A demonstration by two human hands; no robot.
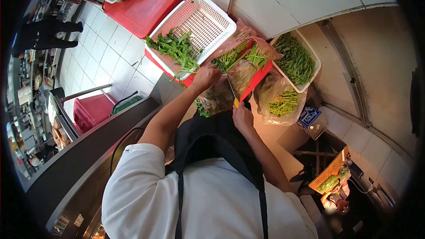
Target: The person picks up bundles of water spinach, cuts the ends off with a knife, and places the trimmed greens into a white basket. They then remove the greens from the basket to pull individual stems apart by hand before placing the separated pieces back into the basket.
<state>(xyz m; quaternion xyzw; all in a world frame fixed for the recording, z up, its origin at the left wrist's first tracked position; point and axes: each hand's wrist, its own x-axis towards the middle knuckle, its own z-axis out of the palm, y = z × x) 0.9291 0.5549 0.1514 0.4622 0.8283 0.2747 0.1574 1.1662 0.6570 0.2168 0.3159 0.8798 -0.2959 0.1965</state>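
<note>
My left hand (207, 76) is closed, fingers wrapped round stems of leafy greens at the corner of a white plastic basket (212, 26). Leafy greens (175, 51) lie in the basket's near end, some hanging over its rim. My right hand (243, 117) grips a knife by its yellow handle (236, 102), the thin blade pointing away from me towards the left hand. Just beyond the blade, bundles of green stems (254, 56) lie in an opened clear plastic bag (241, 31) on a red surface (259, 79). More greens (202, 108) show below my left wrist.
To the right stand a second white basket of cut greens (294, 57) and a clear bag of stems (283, 102). A red lid (148, 2) lies at the far left. A person in dark trousers (55, 35) stands left; another person (334, 201) handles vegetables on a board (327, 172).
</note>
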